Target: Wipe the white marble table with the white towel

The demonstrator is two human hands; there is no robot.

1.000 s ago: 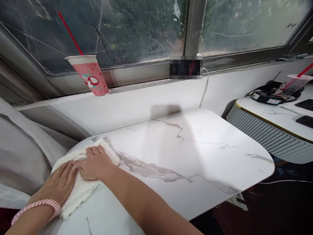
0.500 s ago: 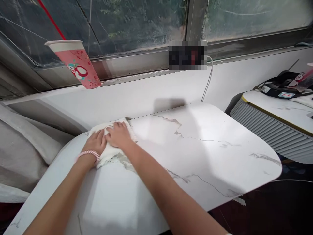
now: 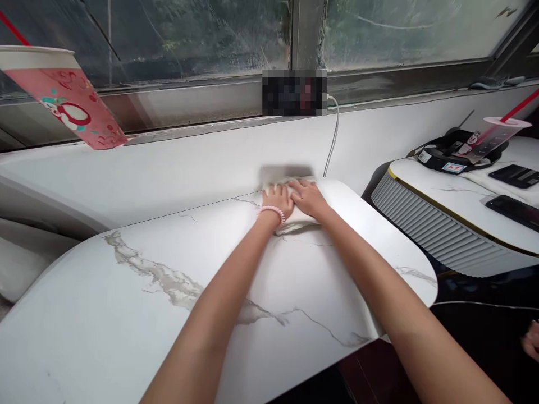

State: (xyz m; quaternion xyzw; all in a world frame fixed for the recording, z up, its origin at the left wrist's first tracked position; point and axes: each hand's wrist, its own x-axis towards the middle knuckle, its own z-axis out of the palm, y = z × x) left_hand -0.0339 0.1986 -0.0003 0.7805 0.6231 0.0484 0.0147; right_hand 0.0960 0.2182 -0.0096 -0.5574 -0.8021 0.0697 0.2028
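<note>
A white cloth (image 3: 298,220) lies bunched on the white marble-patterned table (image 3: 311,280), at its far edge by the wall. My left hand (image 3: 278,200), with a pink coiled band at the wrist, presses flat on the cloth's left part, fingers spread. Right beside it my right hand (image 3: 309,196) rests on the cloth's right part, its fingers also stretched out. Both palms face down, and the two hands nearly touch. The hands cover much of the cloth.
A tilted pink paper cup (image 3: 71,104) with a red straw stands on the windowsill. A blurred-out dark object (image 3: 295,93) with a white cable (image 3: 336,129) is there too. On the right table (image 3: 455,191) are a clear cup (image 3: 490,137), black headgear (image 3: 438,154) and dark phones (image 3: 514,210). Another person's hand (image 3: 531,339) shows at right.
Both hands have slid the cloth rightward along the table's far edge, from its left end toward the right end. The view has turned right, showing more of the other table.
</note>
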